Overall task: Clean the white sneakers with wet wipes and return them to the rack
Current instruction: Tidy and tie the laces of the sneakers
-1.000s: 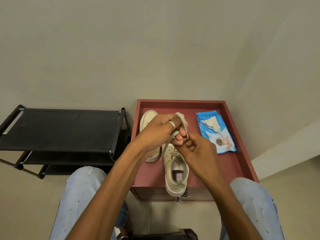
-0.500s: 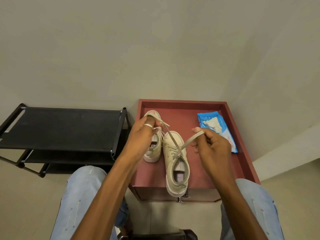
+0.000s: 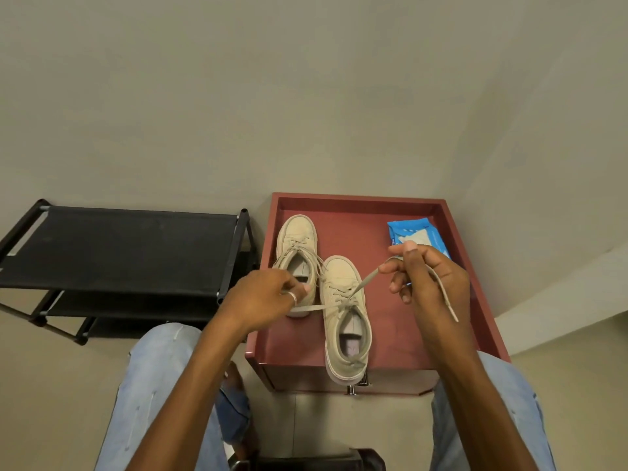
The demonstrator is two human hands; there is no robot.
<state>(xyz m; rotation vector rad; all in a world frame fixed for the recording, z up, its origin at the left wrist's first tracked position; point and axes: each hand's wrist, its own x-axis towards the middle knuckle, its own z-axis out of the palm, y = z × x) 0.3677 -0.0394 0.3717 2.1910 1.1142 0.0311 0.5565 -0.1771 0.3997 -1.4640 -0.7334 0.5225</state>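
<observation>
One end of a shoelace (image 3: 314, 307) is being pinched in the curled fingers of the left hand (image 3: 261, 297), on which a ring (image 3: 293, 296) is being worn. The other end is being gripped between the bent thumb and fingers of the right hand (image 3: 431, 277), with its loose tip hanging down past the wrist. Both ends are being held out sideways and taut from the top eyelets of the near sneaker (image 3: 339, 277). That sneaker is being kept in the middle of the red table (image 3: 356, 200), toe pointing to the table's back and heel jutting over its front edge. The left hand is being held over the table's left edge, the right hand above its right half. The second sneaker (image 3: 297, 232) is being left at the table's back left, just beside the first, its heel partly hidden by the left hand. A blue pack of wipes (image 3: 421, 232) is lying at the table's back right, partly covered by the right hand. A black rack (image 3: 119, 246) is standing just left of the table, and knees in pale jeans (image 3: 153, 368) are being kept at the table's front corners.
</observation>
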